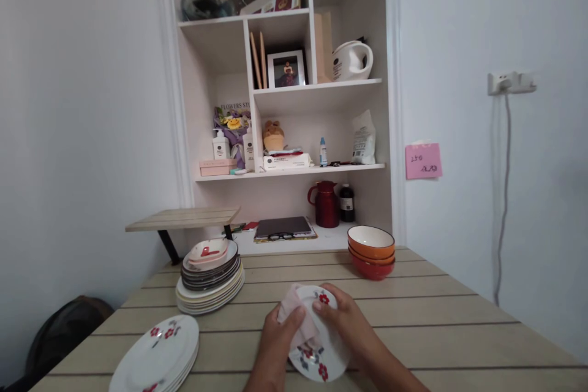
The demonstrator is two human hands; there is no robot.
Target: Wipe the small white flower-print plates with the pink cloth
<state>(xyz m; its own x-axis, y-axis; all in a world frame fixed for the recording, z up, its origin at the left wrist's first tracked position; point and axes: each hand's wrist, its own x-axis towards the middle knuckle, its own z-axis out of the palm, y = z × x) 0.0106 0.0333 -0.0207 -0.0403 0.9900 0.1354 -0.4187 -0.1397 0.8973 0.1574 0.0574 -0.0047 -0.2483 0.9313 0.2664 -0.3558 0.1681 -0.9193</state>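
Over the near middle of the wooden table (413, 312), both my hands hold a white plate with red flowers (321, 358), tilted toward me. My left hand (275, 337) presses a pale pink cloth (294, 312) against the plate's face. Gripping the plate's right rim is my right hand (349, 324), its thumb near a red flower at the top edge.
A stack of flowered white plates (158, 355) lies at the near left. Behind it stands a taller pile of mixed plates (210, 278) topped by a small dish. Stacked orange bowls (371, 251) sit at the far right. Shelves (294, 168) with bottles, a red jug and glasses fill the wall.
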